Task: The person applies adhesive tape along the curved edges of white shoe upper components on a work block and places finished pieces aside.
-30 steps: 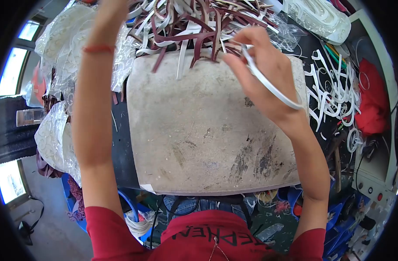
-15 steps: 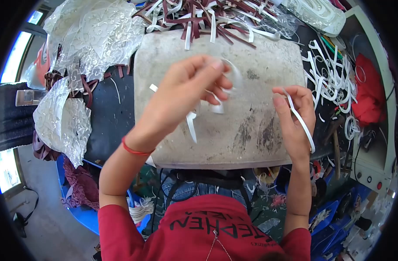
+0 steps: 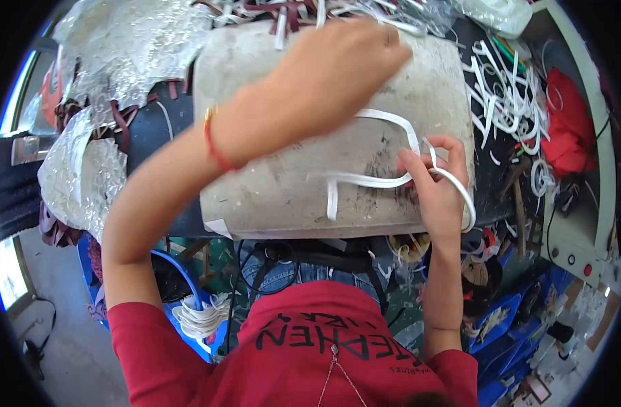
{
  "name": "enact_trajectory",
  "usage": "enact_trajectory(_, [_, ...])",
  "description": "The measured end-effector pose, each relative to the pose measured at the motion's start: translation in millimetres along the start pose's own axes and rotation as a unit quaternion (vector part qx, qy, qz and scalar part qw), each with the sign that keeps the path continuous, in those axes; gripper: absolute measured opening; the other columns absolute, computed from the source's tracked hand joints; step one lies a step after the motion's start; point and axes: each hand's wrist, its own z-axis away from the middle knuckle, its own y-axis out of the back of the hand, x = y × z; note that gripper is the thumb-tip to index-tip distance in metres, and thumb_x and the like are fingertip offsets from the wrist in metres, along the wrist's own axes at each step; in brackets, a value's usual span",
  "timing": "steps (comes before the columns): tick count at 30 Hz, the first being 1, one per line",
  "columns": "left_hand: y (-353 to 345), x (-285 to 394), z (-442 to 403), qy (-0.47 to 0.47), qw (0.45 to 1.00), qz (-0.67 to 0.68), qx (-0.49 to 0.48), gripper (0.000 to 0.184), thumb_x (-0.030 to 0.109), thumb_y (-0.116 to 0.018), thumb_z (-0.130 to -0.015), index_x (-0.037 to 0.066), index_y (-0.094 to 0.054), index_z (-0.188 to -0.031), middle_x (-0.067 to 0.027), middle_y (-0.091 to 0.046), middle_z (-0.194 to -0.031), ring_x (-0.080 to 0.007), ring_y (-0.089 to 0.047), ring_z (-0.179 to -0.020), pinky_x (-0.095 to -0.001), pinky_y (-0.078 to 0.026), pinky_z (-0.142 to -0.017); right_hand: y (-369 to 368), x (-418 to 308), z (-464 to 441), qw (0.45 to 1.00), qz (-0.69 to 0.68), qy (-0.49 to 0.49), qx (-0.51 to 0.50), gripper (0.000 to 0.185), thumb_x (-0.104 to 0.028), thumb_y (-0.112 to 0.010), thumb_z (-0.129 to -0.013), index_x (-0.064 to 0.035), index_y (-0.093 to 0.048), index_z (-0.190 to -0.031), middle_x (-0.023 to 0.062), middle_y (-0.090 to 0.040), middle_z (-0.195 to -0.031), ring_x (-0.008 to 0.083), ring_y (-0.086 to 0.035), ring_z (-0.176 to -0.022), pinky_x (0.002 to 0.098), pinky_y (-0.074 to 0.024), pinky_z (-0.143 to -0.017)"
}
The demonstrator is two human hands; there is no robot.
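Left hand [image 3: 341, 71] moves outward, nearer strip pile [image 3: 281, 27]; can't tell its grip; right hand [image 3: 441, 193] pinches white strips [image 3: 375, 181] trailing leftward; likely gathering, next move wants steady hold

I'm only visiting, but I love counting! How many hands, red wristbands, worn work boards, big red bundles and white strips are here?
Hands: 2 (left hand, right hand)
Red wristband: 1
Worn work board: 1
Big red bundle: 1
Total: 5, leaving out the white strips, too tangled to count

A red cloth [image 3: 568, 132] (crumpled) lies near a button panel [image 3: 576, 264].
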Motion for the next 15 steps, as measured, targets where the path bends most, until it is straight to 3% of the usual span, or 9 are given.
enact_trajectory(3, [-10.6, 71.5, 58.1, 0.036, 0.993, 0.112, -0.001, 0.037, 0.010, -0.068, -0.079, 0.006, -0.063, -0.115, -0.0137, -0.063, -0.115, -0.0324, -0.063, -0.106, -0.0411, -0.052, -0.089, 12.3, 19.5, 13.3, 0.993, 0.076, 0.037, 0.085, 0.035, -0.010, -0.073, -0.086, -0.0028, -0.048, -0.110, 0.0086, -0.068, -0.082, 0.0087, -0.062, -0.069, 0.0208, -0.0475, -0.060])
enact_trajectory(4, [-13.0, 88.5, 79.2, 0.017, 0.995, 0.087, -0.037, 0.046, 0.014, -0.072, -0.077, 0.003, -0.062, -0.121, -0.0150, -0.061, -0.122, -0.0325, -0.058, -0.117, -0.0437, -0.048, -0.098, 17.6, 16.6, 12.0, 0.989, 0.093, 0.051, 0.105, 0.031, -0.011, -0.072, -0.087, -0.0019, -0.051, -0.109, 0.0074, -0.067, -0.084, 0.0087, -0.061, -0.072, 0.0214, -0.0478, -0.062])
enact_trajectory(5, [-12.2, 103.5, 94.9, 0.063, 0.989, 0.109, -0.081, 0.052, 0.019, -0.074, -0.076, 0.000, -0.061, -0.122, -0.0157, -0.059, -0.126, -0.0325, -0.054, -0.122, -0.0464, -0.044, -0.103, 23.1, 11.6, 10.5, 0.984, 0.110, 0.066, 0.120, 0.028, -0.011, -0.071, -0.088, -0.0010, -0.054, -0.108, 0.0063, -0.067, -0.086, 0.0088, -0.061, -0.074, 0.0220, -0.0481, -0.064])
enact_trajectory(8, [1.2, 110.8, 122.5, 0.148, 0.979, 0.113, -0.084, 0.054, 0.024, -0.075, -0.075, 0.000, -0.062, -0.121, -0.0153, -0.058, -0.127, -0.0334, -0.054, -0.121, -0.0474, -0.042, -0.105, 39.3, -1.5, 6.6, 0.969, 0.119, 0.135, 0.169, 0.017, -0.015, -0.061, -0.096, -0.0005, -0.062, -0.105, 0.0048, -0.065, -0.093, 0.0094, -0.060, -0.083, 0.0244, -0.0482, -0.074])
enact_trajectory(9, [5.5, 109.8, 129.9, 0.160, 0.981, 0.087, -0.061, 0.055, 0.027, -0.075, -0.074, 0.002, -0.063, -0.121, -0.0146, -0.058, -0.127, -0.0336, -0.054, -0.120, -0.0473, -0.043, -0.104, 35.9, -17.6, 10.8, 0.973, 0.125, 0.122, 0.151, 0.018, -0.013, -0.051, -0.099, -0.0015, -0.062, -0.107, 0.0073, -0.064, -0.099, 0.0116, -0.059, -0.085, 0.0268, -0.0469, -0.080])
enact_trajectory(13, [5.7, 93.1, 140.4, 0.163, 0.984, 0.070, -0.030, 0.051, 0.032, -0.072, -0.078, 0.007, -0.063, -0.122, -0.0119, -0.057, -0.129, -0.0323, -0.049, -0.125, -0.0469, -0.041, -0.104, -11.0, -23.4, 22.4, 0.943, 0.238, 0.233, -0.013, 0.017, -0.005, -0.050, -0.096, -0.0007, -0.060, -0.108, 0.0116, -0.061, -0.096, 0.0211, -0.060, -0.085, 0.0308, -0.0469, -0.078])
enact_trajectory(15, [3.0, 90.6, 134.4, 0.156, 0.984, 0.050, -0.067, 0.053, 0.038, -0.069, -0.080, 0.007, -0.063, -0.123, -0.0099, -0.057, -0.130, -0.0314, -0.049, -0.126, -0.0477, -0.038, -0.106, -28.9, -24.6, 29.6, 0.968, 0.203, 0.129, -0.065, 0.018, -0.005, -0.050, -0.096, -0.0007, -0.060, -0.110, 0.0120, -0.061, -0.094, 0.0223, -0.060, -0.080, 0.0308, -0.0474, -0.075])
